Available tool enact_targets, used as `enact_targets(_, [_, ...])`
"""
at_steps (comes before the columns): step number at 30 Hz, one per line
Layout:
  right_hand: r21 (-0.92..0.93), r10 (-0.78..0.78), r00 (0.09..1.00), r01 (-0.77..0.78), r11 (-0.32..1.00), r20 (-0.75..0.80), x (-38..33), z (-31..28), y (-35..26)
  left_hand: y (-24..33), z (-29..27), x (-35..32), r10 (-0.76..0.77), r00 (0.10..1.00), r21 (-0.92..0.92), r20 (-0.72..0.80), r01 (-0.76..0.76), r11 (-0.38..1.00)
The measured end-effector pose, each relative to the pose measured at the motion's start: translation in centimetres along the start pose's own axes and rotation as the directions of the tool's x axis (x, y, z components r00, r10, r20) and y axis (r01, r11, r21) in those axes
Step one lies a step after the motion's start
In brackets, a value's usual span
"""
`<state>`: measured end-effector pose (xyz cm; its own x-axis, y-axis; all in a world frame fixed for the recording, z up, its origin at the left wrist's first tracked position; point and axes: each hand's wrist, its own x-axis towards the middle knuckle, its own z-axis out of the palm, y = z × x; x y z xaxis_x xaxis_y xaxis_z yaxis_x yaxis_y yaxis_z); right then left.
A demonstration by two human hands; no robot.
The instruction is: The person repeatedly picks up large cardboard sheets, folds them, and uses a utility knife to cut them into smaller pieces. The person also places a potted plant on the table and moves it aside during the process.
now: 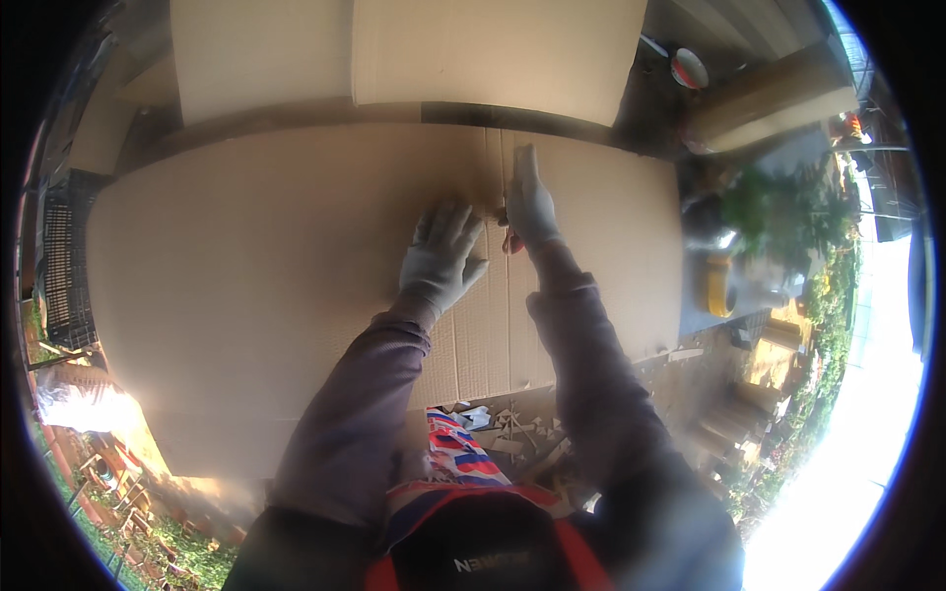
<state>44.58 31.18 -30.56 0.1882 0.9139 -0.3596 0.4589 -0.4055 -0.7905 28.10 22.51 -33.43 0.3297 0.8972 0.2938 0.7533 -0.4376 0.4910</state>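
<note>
A large brown cardboard sheet point(256, 256) spreads out in front of me, with two parallel crease lines running from its far edge toward me. My left hand point(443, 251), in a pale glove, lies on the sheet just left of the creases, its fingers spread. Over the right crease is my right hand point(532, 202), gloved too, turned on its edge with the fingers stretched away from me. A small red and dark tool point(512, 241) shows at its thumb side, seemingly held against the palm. Its kind is too blurred and covered to make out.
More cardboard sheets point(493, 54) lie beyond the far edge. A black crate point(69, 261) stands at left. At right are a long cardboard piece point(774, 98), a white and red bowl point(688, 69) and a yellow object point(719, 286). Cardboard scraps point(517, 428) litter the ground near me.
</note>
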Motion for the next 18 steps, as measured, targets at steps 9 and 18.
enact_targets(9, [-0.597, -0.276, 0.96, 0.2, 0.777, -0.038, 4.2, 2.6, 0.9, -0.5, 1.0, -0.5, -0.008, 1.0, 0.017, 0.019, 0.008, 1.0])
enact_targets(18, [-0.6, -0.234, 0.972, 0.179, 0.78, -0.015, 4.0, 2.2, -0.2, -0.3, 0.9, -0.4, -0.017, 0.999, 0.06, 0.048, 0.014, 0.998])
